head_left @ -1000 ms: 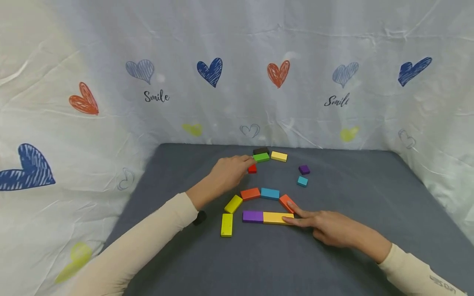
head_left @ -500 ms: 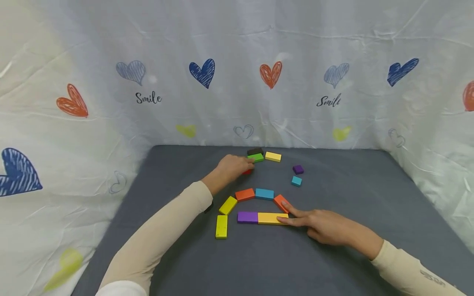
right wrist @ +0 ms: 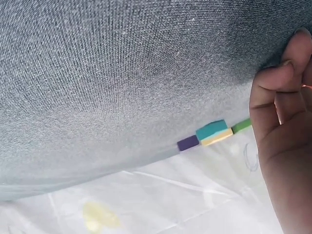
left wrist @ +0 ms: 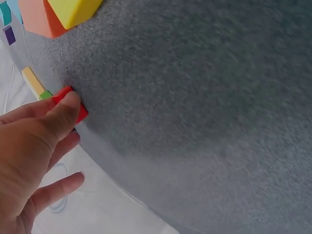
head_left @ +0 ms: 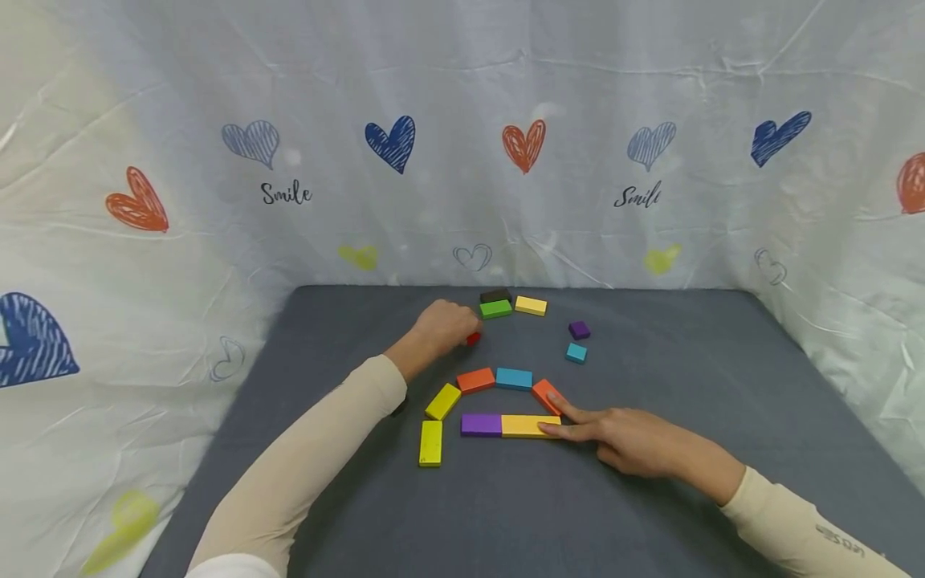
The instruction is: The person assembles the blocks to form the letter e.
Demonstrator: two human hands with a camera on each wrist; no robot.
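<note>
My left hand (head_left: 444,325) pinches a small red block (left wrist: 82,113) between thumb and fingers, low over the far part of the table; the fingers cover some of it. My right hand (head_left: 636,440) has two straight fingers out: one touches a slanted orange block (head_left: 543,393), the other the end of a long yellow-orange block (head_left: 519,426). A purple block (head_left: 481,425) lies end to end with that long one. Around them curves an arch of a yellow block (head_left: 430,443), a tilted yellow block (head_left: 443,401), another orange block (head_left: 475,380) and a blue block (head_left: 514,378).
Behind the arch lie a black block (head_left: 495,295), a green block (head_left: 495,309), a pale yellow block (head_left: 531,305), a small purple block (head_left: 579,330) and a small teal block (head_left: 576,353). A white curtain (head_left: 448,201) with printed hearts borders the grey table (head_left: 672,353).
My left hand has taken the red block between its fingers and drawn slightly back from the green block. The head view has shifted a little; my right fingers stay on the same two blocks.
</note>
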